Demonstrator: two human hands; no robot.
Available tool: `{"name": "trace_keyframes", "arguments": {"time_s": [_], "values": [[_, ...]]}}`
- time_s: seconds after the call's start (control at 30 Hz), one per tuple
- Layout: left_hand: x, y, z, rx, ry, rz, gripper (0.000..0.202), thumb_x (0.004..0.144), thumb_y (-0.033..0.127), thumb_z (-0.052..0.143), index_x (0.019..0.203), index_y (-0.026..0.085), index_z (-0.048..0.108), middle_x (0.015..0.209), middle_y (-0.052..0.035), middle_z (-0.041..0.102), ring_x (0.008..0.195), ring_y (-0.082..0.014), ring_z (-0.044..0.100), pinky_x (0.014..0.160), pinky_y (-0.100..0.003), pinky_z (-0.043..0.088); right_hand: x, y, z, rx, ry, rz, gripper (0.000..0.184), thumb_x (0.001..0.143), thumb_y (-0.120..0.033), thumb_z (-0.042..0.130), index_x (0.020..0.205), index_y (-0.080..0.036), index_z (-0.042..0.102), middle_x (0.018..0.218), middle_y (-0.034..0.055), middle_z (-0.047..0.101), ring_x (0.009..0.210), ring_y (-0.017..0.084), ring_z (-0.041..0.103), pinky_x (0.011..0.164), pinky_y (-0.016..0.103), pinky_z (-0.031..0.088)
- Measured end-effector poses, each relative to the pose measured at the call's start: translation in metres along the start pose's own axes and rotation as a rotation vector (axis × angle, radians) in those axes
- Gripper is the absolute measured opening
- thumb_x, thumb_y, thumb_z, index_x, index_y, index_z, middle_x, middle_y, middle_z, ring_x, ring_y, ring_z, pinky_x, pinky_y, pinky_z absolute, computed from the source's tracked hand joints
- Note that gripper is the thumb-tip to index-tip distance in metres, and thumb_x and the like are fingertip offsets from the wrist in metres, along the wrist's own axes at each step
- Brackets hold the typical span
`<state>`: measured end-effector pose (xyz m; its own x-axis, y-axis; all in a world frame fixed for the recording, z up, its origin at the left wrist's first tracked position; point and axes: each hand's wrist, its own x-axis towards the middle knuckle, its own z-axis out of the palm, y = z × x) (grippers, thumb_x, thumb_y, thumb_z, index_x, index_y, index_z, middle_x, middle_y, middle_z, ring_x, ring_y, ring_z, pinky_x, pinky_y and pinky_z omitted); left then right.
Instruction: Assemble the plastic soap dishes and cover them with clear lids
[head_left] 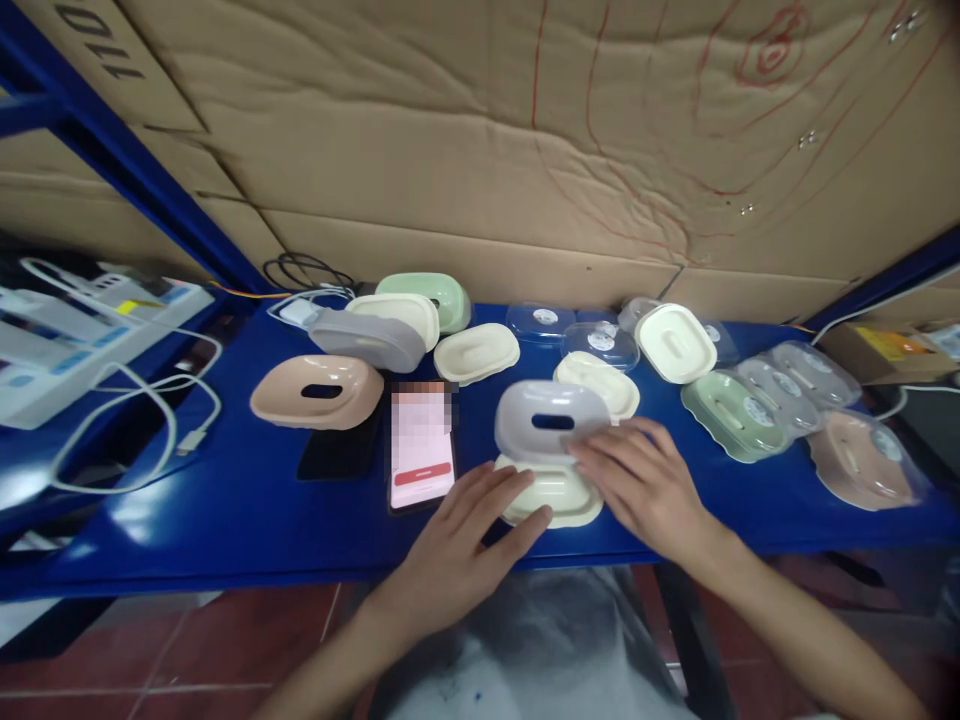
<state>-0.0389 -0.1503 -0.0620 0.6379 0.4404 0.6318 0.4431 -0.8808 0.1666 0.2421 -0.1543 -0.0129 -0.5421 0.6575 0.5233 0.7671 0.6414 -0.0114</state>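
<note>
My left hand [472, 530] lies with its fingers spread over the left end of a cream oval tray [566, 490] at the table's front. Behind that tray sits a lavender oval cover [553, 390] with a dark slot in it. My right hand [649, 485] reaches in from the right. Its fingers are stretched out, and the fingertips touch the cover's lower right edge. The right thumb is hidden. Another cream oval tray [600, 385] lies just behind the cover, partly blocked from sight. A phone [422, 440] with a lit screen is left of my left hand.
On the blue table [247, 530] are a peach slotted piece [319, 385], a grey-lavender one [367, 338], a green one [427, 297], cream lids [675, 342] and several clear covers [600, 342]. A power strip [105, 350] with white cables stands left. Cardboard [420, 120] walls the back.
</note>
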Motion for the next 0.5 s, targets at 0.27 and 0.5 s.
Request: {"name": "trace_keyframes", "arguments": {"time_s": [0.27,0.5], "values": [[0.004,0.0,0.003,-0.038,-0.111,-0.005,0.026,0.107,0.011,0.058,0.131,0.015,0.067,0.134,-0.0121,0.071,0.134,-0.0265,0.064,0.124,-0.052,0.052,-0.041,-0.041,0.009,0.103,-0.004,0.089,0.046,0.102,-0.009,0.063,0.144,-0.027,0.066,0.114,0.0036,0.082,0.108,0.023,0.075,0.104,0.048,0.054],[0.004,0.001,-0.001,-0.036,-0.149,0.021,0.026,0.107,0.01,0.059,0.13,0.016,0.069,0.128,-0.007,0.074,0.126,-0.0234,0.066,0.123,-0.048,0.049,-0.045,-0.037,0.016,0.163,-0.051,0.019,0.036,0.103,-0.014,0.065,0.139,-0.019,0.069,0.127,0.0071,0.08,0.127,0.024,0.071,0.116,0.052,0.054]]}}
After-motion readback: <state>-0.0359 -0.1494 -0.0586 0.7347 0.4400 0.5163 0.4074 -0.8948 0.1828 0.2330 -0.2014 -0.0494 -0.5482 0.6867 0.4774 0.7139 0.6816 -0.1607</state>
